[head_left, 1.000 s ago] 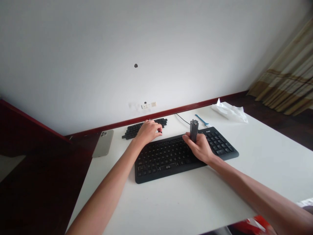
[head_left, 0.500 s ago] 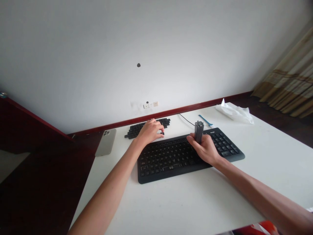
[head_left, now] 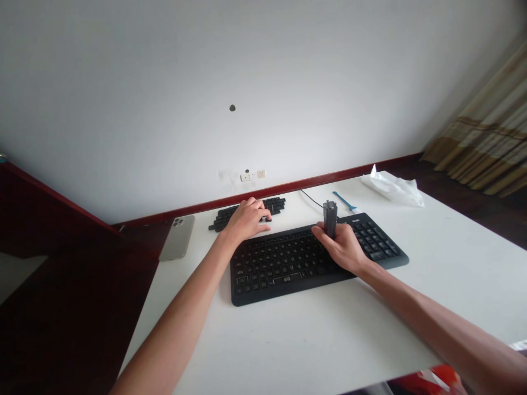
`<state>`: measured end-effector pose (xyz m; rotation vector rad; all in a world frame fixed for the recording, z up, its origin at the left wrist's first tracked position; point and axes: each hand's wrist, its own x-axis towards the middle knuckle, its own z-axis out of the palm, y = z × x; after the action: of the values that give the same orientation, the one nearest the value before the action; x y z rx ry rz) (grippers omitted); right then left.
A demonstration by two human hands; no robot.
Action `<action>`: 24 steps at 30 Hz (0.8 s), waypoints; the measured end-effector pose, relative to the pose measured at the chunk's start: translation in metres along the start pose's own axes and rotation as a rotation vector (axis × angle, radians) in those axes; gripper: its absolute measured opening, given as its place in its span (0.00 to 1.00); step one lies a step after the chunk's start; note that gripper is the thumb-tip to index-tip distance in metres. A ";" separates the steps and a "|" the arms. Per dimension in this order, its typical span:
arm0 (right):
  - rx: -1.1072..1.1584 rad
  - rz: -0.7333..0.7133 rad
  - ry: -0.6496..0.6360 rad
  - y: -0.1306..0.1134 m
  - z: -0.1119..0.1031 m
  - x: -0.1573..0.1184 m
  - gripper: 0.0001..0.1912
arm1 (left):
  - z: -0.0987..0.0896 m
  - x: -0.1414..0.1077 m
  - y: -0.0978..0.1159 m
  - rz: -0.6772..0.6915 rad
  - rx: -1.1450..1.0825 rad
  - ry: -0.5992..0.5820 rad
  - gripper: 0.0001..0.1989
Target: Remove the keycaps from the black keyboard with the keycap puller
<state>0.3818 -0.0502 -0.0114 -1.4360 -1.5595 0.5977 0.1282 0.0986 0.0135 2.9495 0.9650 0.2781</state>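
A black keyboard with its keycaps off in many places lies across the white table. Behind it are rows of loose black keycaps. My left hand reaches over these rows, thumb apart from the fingers, with one keycap at the index fingertip. Whether that keycap rests on the table is hard to make out. My right hand rests over the right part of the keyboard, closed around an upright dark grey bar with a notched top end. The hand hides the bar's lower end.
A phone lies at the table's left edge. Behind the keyboard are a cable and a blue stick-like tool. A crumpled white plastic bag sits at the back right. Something red shows below the table's front edge.
My left thumb has moved away from the index finger, and the pinch on the keycap has loosened. My right hand keeps hold of the dark grey bar. The view has shifted slightly.
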 end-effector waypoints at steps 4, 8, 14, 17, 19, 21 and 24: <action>0.001 0.001 0.001 0.000 0.000 0.000 0.26 | 0.000 -0.001 -0.003 -0.008 0.000 0.005 0.12; 0.003 -0.002 -0.002 0.000 -0.001 0.000 0.26 | 0.000 -0.001 -0.005 -0.010 -0.009 -0.002 0.11; 0.002 -0.015 -0.011 -0.001 -0.001 0.000 0.26 | 0.000 -0.001 -0.007 0.001 -0.001 -0.003 0.10; -0.002 -0.006 -0.013 -0.002 -0.001 0.000 0.25 | 0.001 -0.002 -0.009 0.009 0.008 0.002 0.10; -0.006 0.007 -0.011 -0.002 -0.001 0.000 0.25 | 0.002 -0.002 -0.011 0.013 0.011 0.004 0.11; -0.008 0.015 -0.012 -0.002 0.000 0.000 0.25 | 0.003 -0.002 -0.012 0.015 0.014 0.007 0.11; -0.005 0.022 -0.006 -0.003 0.000 -0.001 0.26 | 0.003 -0.002 -0.013 0.017 0.021 0.016 0.11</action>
<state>0.3804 -0.0516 -0.0086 -1.4579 -1.5530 0.6118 0.1198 0.1083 0.0093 2.9801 0.9512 0.2939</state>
